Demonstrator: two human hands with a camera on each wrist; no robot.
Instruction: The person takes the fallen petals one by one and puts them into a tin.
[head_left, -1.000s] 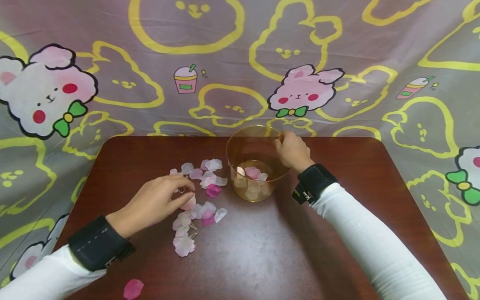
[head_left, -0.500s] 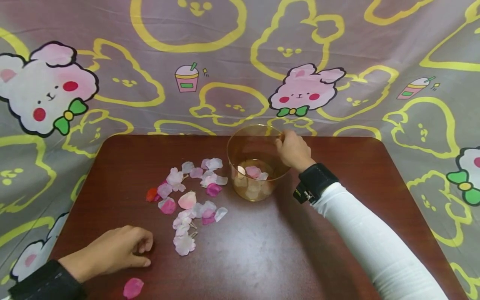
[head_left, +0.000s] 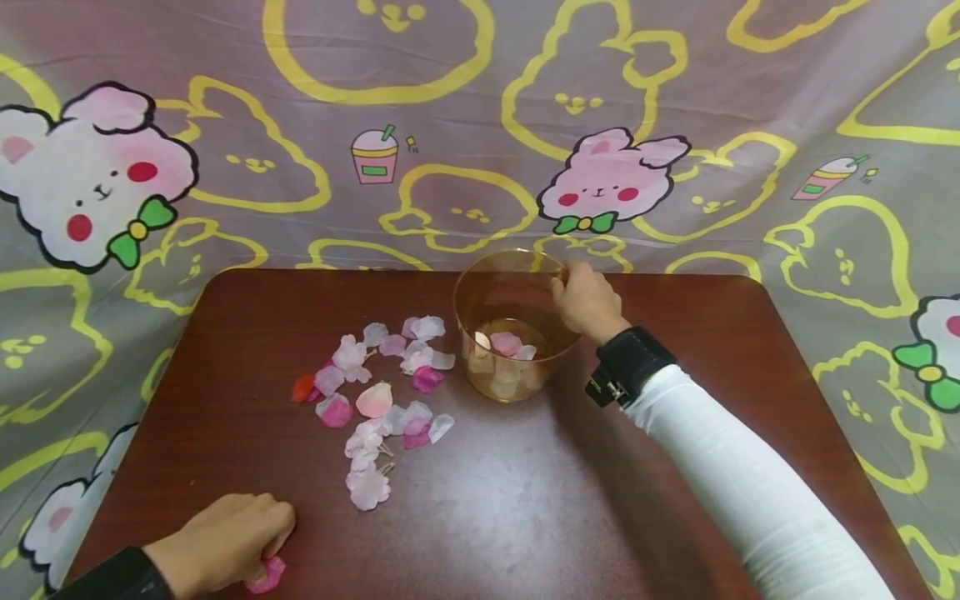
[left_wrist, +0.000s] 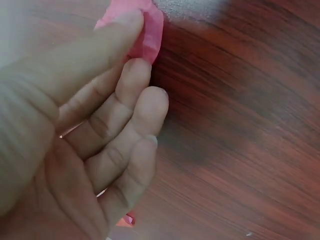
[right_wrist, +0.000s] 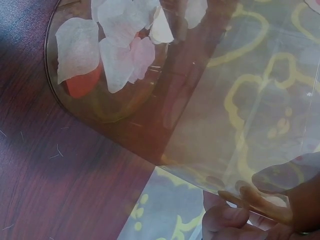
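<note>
While my left hand (head_left: 228,533) pinches the pink petal (head_left: 270,577) at its fingertips, a light touch should prevent creasing, with my right hand (head_left: 588,302) gripping the tub (head_left: 483,293) just left of it.

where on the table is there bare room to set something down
Bare table: front centre, between the petals and the white sleeve, and right of that sleeve. Crowded: left of the amber tub, where petals spread.
</note>
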